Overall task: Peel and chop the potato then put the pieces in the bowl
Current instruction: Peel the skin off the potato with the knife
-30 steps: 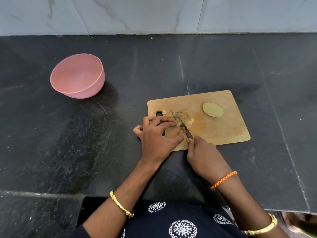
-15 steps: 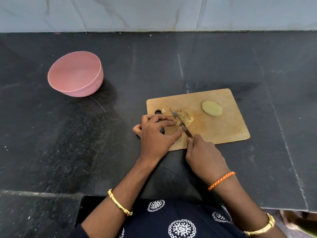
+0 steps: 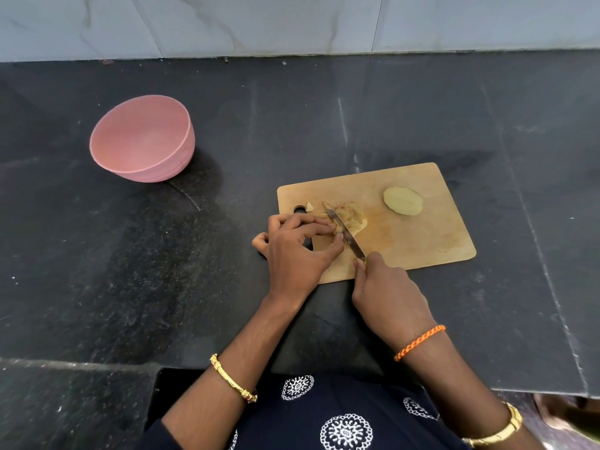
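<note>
Here we chop potato on the cutting board [image 3: 422,241].

From the head camera, our right hand [image 3: 386,293] grips the knife [image 3: 345,233], blade across the potato half [image 3: 350,216]; our left hand [image 3: 292,251] curls its fingertips onto that piece. A second half [image 3: 403,201] lies apart on the board. The pink bowl [image 3: 143,138] sits well left.

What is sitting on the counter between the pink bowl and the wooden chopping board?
Nothing: in the head view, the stretch of dark counter between the pink bowl and the chopping board is bare, apart from the bowl's shadow.
</note>
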